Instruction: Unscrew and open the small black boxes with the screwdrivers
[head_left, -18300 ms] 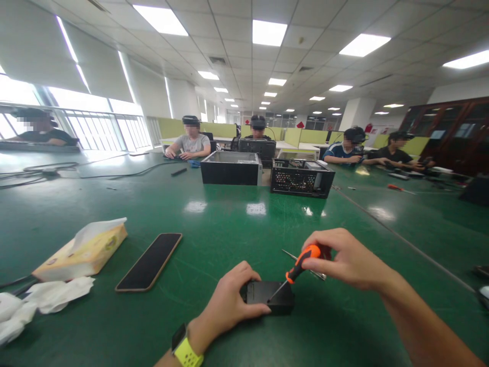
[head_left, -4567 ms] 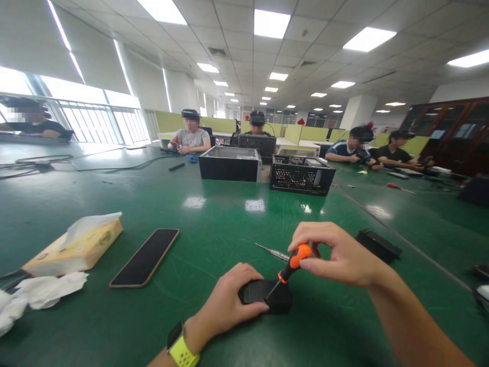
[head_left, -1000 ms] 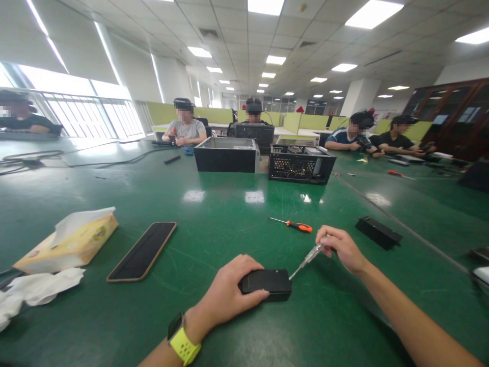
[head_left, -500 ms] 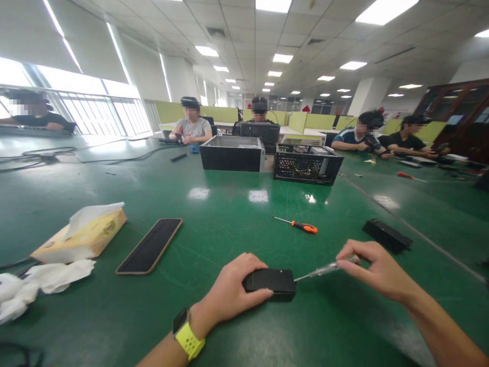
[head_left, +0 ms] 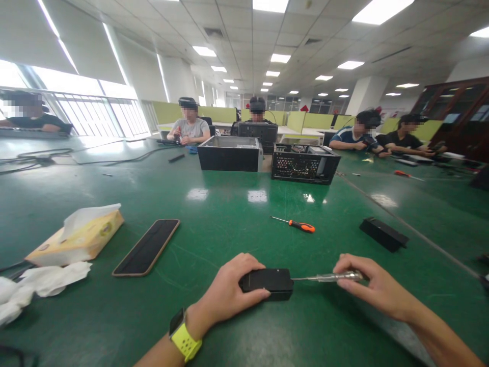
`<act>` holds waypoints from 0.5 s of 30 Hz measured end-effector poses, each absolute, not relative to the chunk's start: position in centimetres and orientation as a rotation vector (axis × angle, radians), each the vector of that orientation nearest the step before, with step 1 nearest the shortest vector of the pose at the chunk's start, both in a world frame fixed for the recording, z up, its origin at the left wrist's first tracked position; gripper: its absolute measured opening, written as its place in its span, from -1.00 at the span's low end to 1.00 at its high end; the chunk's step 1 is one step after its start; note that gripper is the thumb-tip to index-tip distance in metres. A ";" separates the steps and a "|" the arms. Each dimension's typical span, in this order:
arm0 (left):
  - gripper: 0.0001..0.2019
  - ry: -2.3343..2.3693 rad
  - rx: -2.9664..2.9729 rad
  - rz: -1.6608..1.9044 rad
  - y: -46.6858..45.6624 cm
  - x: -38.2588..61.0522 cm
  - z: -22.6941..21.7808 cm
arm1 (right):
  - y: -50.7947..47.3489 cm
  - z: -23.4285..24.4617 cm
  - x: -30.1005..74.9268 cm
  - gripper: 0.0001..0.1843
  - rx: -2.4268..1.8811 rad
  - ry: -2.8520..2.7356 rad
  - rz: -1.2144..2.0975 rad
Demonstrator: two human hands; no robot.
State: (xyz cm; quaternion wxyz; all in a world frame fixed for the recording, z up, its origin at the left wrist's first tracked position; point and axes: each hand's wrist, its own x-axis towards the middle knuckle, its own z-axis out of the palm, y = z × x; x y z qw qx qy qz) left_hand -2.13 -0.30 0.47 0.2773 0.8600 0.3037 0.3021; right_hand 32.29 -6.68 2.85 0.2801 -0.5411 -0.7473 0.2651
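Observation:
My left hand (head_left: 236, 283) grips a small black box (head_left: 273, 283) by its left end, thumb on the near side and fingers over the far side. The box lies on the green table. Between thumb and fingers of my right hand (head_left: 376, 285) is the clear handle of a slim screwdriver (head_left: 326, 277). Its metal shaft runs left, nearly level, and the tip meets the right end of the box; whether it sits in a screw cannot be made out. A second black box (head_left: 384, 233) lies beyond my right hand.
An orange-and-black screwdriver (head_left: 301, 226) lies ahead. To the left are a phone (head_left: 147, 248), a tissue pack (head_left: 78, 237) and crumpled tissues (head_left: 53, 279). Farther back stand two computer cases (head_left: 229, 155) (head_left: 305, 164). Several people sit around the table; cables (head_left: 46, 159) lie at the far left.
My right hand has dropped slightly, bringing the screwdriver from a slant to nearly level. Its tip stays at the box's right end. The whole view has shifted a little.

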 end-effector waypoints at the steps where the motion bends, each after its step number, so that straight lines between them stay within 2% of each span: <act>1: -0.67 0.813 2.310 0.811 -0.3 -2.1 0.5 | -6.7 2.8 32.2 -0.78 -1.457 -2.006 0.729; 7: -0.67 0.816 2.323 0.810 -0.2 -2.0 0.7 | -6.3 2.4 31.7 -0.59 -1.489 -1.888 0.718; 15: -0.67 0.810 2.317 0.805 -0.3 -2.1 0.7 | -5.7 1.8 31.6 -0.64 -1.525 -1.811 0.952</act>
